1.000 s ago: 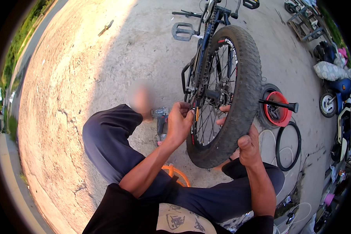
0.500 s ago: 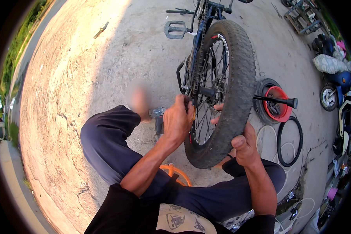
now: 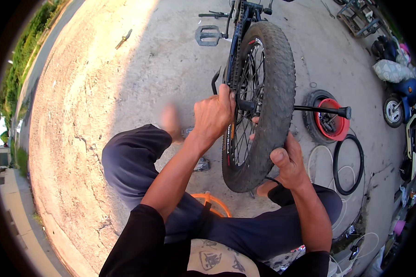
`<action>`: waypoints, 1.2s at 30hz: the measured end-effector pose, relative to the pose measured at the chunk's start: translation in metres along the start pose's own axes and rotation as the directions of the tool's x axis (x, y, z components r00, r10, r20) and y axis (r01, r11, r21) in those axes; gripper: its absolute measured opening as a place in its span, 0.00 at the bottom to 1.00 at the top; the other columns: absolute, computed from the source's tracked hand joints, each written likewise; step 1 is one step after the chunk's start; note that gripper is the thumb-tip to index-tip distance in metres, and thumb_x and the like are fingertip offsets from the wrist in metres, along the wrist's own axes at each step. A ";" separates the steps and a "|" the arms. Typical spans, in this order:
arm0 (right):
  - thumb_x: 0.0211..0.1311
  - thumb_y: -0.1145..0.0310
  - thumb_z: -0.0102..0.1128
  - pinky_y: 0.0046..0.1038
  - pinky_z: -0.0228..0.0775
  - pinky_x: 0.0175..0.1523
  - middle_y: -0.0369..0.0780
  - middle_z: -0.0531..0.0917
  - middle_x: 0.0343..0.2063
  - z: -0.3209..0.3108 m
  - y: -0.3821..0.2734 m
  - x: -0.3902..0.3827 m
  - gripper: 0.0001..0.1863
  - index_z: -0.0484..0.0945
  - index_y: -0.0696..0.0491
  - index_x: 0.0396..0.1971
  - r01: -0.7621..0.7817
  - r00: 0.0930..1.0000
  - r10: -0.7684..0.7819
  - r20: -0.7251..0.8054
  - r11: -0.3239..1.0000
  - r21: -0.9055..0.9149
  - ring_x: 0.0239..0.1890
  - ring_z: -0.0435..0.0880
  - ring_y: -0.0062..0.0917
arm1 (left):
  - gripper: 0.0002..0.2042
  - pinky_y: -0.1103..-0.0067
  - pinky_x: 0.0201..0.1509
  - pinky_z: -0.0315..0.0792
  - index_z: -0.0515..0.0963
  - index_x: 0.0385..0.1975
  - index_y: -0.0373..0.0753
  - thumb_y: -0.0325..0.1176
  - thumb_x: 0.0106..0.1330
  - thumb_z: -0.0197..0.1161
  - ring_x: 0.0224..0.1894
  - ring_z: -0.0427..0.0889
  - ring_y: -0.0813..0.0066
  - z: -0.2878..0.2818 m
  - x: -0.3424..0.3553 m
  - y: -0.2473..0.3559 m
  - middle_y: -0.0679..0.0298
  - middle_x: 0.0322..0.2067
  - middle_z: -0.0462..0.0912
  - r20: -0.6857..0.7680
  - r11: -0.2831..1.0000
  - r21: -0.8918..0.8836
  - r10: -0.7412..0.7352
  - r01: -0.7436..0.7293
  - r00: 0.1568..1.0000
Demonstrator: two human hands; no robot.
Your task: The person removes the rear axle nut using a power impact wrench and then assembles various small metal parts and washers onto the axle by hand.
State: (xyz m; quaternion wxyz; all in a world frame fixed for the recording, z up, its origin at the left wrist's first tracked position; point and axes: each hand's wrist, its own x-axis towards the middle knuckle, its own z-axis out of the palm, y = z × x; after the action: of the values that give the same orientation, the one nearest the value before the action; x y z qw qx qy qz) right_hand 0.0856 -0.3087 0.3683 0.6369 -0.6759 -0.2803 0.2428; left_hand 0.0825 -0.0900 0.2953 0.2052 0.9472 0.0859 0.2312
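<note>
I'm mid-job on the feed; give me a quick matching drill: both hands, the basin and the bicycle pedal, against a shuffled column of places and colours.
Column one:
1. Left hand
2. Right hand
3. Basin
4. Bicycle pedal

Column two:
A. Grey, beyond the left hand
B. At the lower right of the fat bicycle tyre
C. Red
D. At that tyre's left side

Pairs: 1-D, 2-B, 3-C, 4-A

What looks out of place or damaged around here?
A small tool-like thing lies alone on the sunlit ground at upper left, far from the red bowl. The ground is also cracked at left. The bike tyre shows no clear damage.
</note>
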 end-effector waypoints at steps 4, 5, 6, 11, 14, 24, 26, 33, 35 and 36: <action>0.60 0.32 0.58 0.32 0.73 0.56 0.48 0.72 0.61 0.000 0.000 0.000 0.50 0.63 0.64 0.64 0.000 1.000 0.000 0.016 1.000 0.002 0.55 0.79 0.29 | 0.09 0.58 0.19 0.67 0.66 0.35 0.38 0.37 0.73 0.52 0.16 0.79 0.49 -0.006 0.037 0.008 0.53 0.14 0.78 0.003 0.998 0.050 -0.026 0.026 1.000; 0.60 0.32 0.58 0.32 0.73 0.56 0.48 0.72 0.61 0.000 0.001 -0.002 0.50 0.63 0.64 0.64 -0.012 1.000 0.012 0.007 1.000 0.009 0.55 0.79 0.29 | 0.10 0.57 0.19 0.68 0.66 0.35 0.38 0.38 0.73 0.50 0.17 0.79 0.47 -0.004 0.048 0.008 0.52 0.15 0.79 0.022 0.998 0.049 -0.035 0.034 0.999; 0.59 0.32 0.58 0.32 0.72 0.57 0.48 0.72 0.61 0.002 0.000 -0.001 0.51 0.63 0.64 0.64 -0.018 1.000 0.018 0.008 0.999 0.027 0.55 0.79 0.30 | 0.11 0.56 0.20 0.68 0.66 0.36 0.37 0.39 0.74 0.49 0.18 0.80 0.46 -0.007 0.056 0.006 0.51 0.16 0.80 0.039 0.997 0.065 -0.048 0.046 0.998; 0.57 0.31 0.60 0.33 0.72 0.58 0.47 0.72 0.61 0.003 0.002 -0.004 0.52 0.62 0.64 0.64 -0.013 1.000 0.013 0.001 0.999 0.042 0.56 0.78 0.30 | 0.13 0.54 0.22 0.70 0.66 0.36 0.36 0.41 0.74 0.48 0.20 0.81 0.44 0.013 0.084 -0.007 0.49 0.18 0.81 0.021 0.995 0.021 -0.097 0.097 0.995; 0.55 0.30 0.62 0.33 0.72 0.58 0.48 0.71 0.61 0.001 0.003 -0.006 0.54 0.62 0.64 0.64 -0.032 0.999 0.032 0.011 0.999 0.041 0.56 0.78 0.31 | 0.15 0.52 0.26 0.71 0.66 0.38 0.36 0.43 0.75 0.47 0.24 0.81 0.42 0.030 0.094 -0.016 0.47 0.20 0.82 0.032 0.986 0.008 -0.168 0.168 0.985; 0.54 0.31 0.63 0.33 0.71 0.58 0.48 0.72 0.61 -0.002 0.006 -0.006 0.54 0.62 0.64 0.64 -0.033 0.999 0.032 0.017 0.999 0.043 0.57 0.77 0.32 | 0.17 0.52 0.34 0.72 0.71 0.37 0.35 0.45 0.73 0.50 0.30 0.82 0.40 0.044 0.098 -0.024 0.43 0.24 0.81 0.095 0.974 0.007 -0.224 0.225 0.970; 0.55 0.32 0.63 0.33 0.71 0.59 0.47 0.72 0.61 -0.001 0.002 -0.005 0.53 0.61 0.64 0.64 -0.036 0.999 0.036 0.005 0.998 0.041 0.57 0.77 0.32 | 0.15 0.52 0.35 0.72 0.71 0.38 0.35 0.44 0.72 0.52 0.31 0.82 0.39 0.036 0.092 -0.033 0.42 0.24 0.81 0.145 0.988 -0.016 -0.148 0.151 0.978; 0.58 0.42 0.68 0.32 0.62 0.63 0.45 0.77 0.52 0.003 -0.004 -0.007 0.46 0.63 0.64 0.62 0.077 0.995 -0.074 -0.070 0.996 0.054 0.56 0.75 0.30 | 0.10 0.51 0.38 0.71 0.66 0.44 0.34 0.32 0.69 0.51 0.34 0.80 0.37 0.004 0.085 -0.015 0.40 0.30 0.81 0.250 0.985 -0.115 -0.095 0.127 0.963; 0.59 0.45 0.69 0.32 0.64 0.62 0.45 0.77 0.51 0.005 -0.009 -0.005 0.44 0.63 0.64 0.62 0.077 0.993 -0.073 -0.091 0.996 0.040 0.54 0.76 0.29 | 0.09 0.51 0.39 0.71 0.66 0.44 0.34 0.31 0.69 0.50 0.35 0.80 0.36 -0.004 0.093 -0.006 0.39 0.31 0.81 0.134 0.987 -0.148 -0.041 0.061 0.990; 0.59 0.48 0.70 0.31 0.66 0.61 0.45 0.78 0.51 0.008 -0.012 -0.005 0.43 0.63 0.64 0.62 0.073 0.991 -0.069 -0.115 0.997 0.035 0.53 0.77 0.29 | 0.09 0.50 0.39 0.71 0.66 0.45 0.33 0.29 0.69 0.50 0.36 0.80 0.35 -0.010 0.096 -0.004 0.38 0.33 0.81 0.022 0.986 -0.166 0.011 -0.007 1.000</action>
State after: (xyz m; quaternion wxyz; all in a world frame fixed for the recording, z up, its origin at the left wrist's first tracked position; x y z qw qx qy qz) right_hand 0.0757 -0.3056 0.3796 0.6730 -0.6657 -0.2627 0.1868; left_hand 0.1615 -0.0585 0.3407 0.2831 0.9297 0.0596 0.2278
